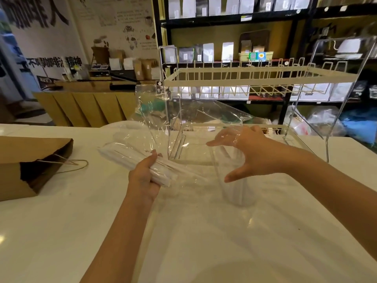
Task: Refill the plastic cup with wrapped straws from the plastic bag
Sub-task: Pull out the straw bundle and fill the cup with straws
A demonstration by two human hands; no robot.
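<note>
We hold with our left hand [145, 176] a bundle of wrapped straws [140, 162], the fingers closed around its near end, and the bundle points away to the left above the white table [102, 231]. The clear plastic bag [179, 119] rises crumpled from the straws and spreads between our two hands, its far edge lying against the wire rack [255, 78]. Our right hand [248, 152] is spread open, thumb low and fingers high, touching the bag just above the plastic cup [232, 180]; the cup is transparent and blurred, standing under this hand with a few straws inside. Left of the left hand lies a brown paper bag [30, 164], well apart. The rack stands just behind the right hand, so free room is mostly toward us, where the table is bare
</note>
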